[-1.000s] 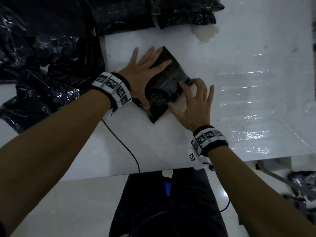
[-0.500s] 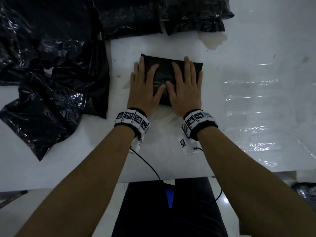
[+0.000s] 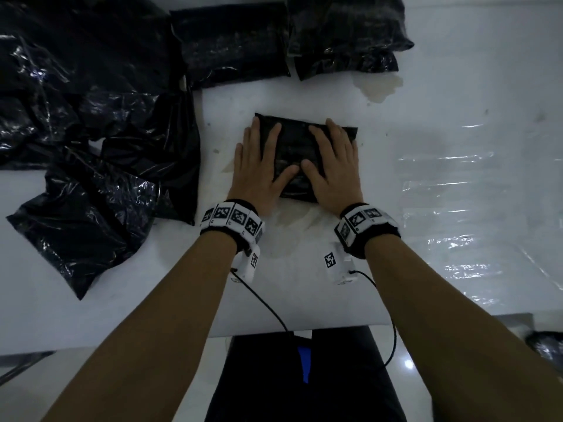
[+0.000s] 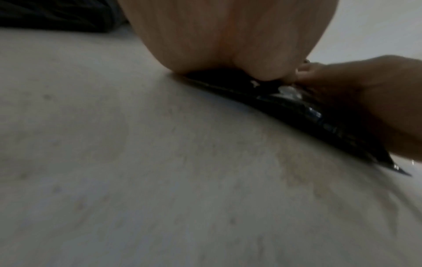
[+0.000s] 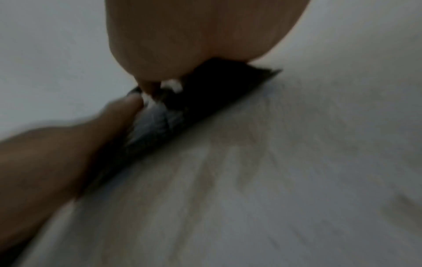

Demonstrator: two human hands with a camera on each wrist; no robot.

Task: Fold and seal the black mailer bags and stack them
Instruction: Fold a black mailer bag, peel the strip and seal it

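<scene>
On white table (image 3: pixel 426 123): both hands flat on folded mailer bag (image 3: pixel 294 147).

Dim, bluish light; blurred, grainy wrist views

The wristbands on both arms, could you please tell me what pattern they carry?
Black-and-white square markers on the wristbands, clearest in the head view.
</scene>
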